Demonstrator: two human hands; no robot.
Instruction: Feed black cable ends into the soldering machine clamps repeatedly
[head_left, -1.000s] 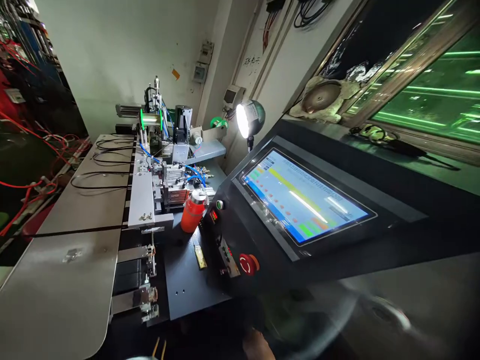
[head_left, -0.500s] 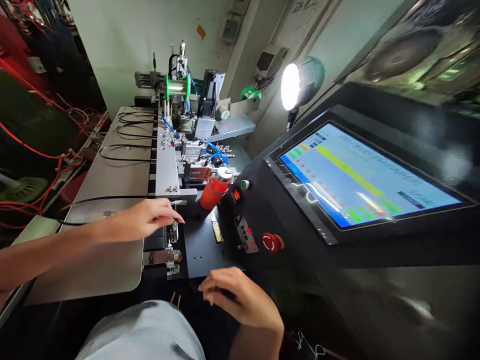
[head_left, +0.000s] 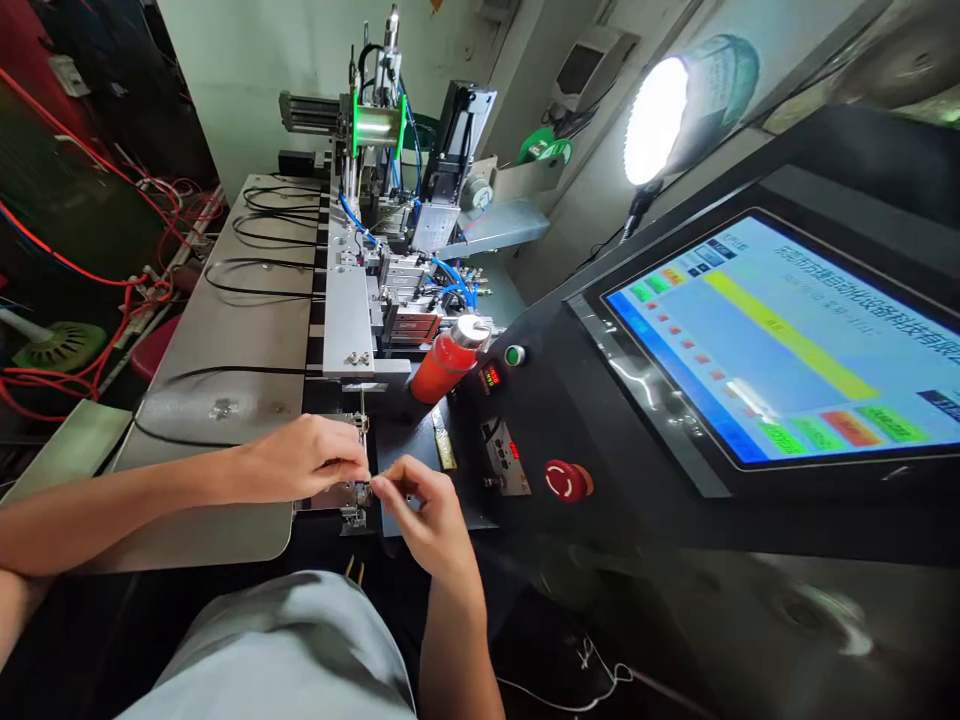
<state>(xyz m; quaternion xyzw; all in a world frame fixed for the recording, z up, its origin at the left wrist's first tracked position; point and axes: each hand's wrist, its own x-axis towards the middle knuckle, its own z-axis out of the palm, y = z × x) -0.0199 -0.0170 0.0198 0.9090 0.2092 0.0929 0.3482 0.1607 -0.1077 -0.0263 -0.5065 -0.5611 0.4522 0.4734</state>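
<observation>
My left hand (head_left: 326,460) reaches in from the left over the machine's near end, its fingertips pinched together. Opposite it, my right hand (head_left: 424,500) also pinches, and the two sets of fingertips nearly meet above small metal clamps (head_left: 355,516) at the end of the conveyor. Something tiny and pale seems to lie between the fingertips; it is too small to name. Black cables (head_left: 262,292) lie in loops across the grey metal plate (head_left: 255,340) to the left. The dark plate (head_left: 401,440) beneath my right hand carries a narrow yellowish strip (head_left: 445,448).
An orange-red bottle (head_left: 446,362) stands beyond my hands. To the right are a red emergency stop button (head_left: 566,481), a green button (head_left: 514,355) and a tilted touchscreen (head_left: 780,340). A bright lamp (head_left: 656,120) shines behind. A green-rimmed wire spool (head_left: 377,126) sits on the machine.
My right hand has moved up and left to meet my left hand, which has lowered slightly over the clamps. Both hands now pinch. The camera view has shifted.
</observation>
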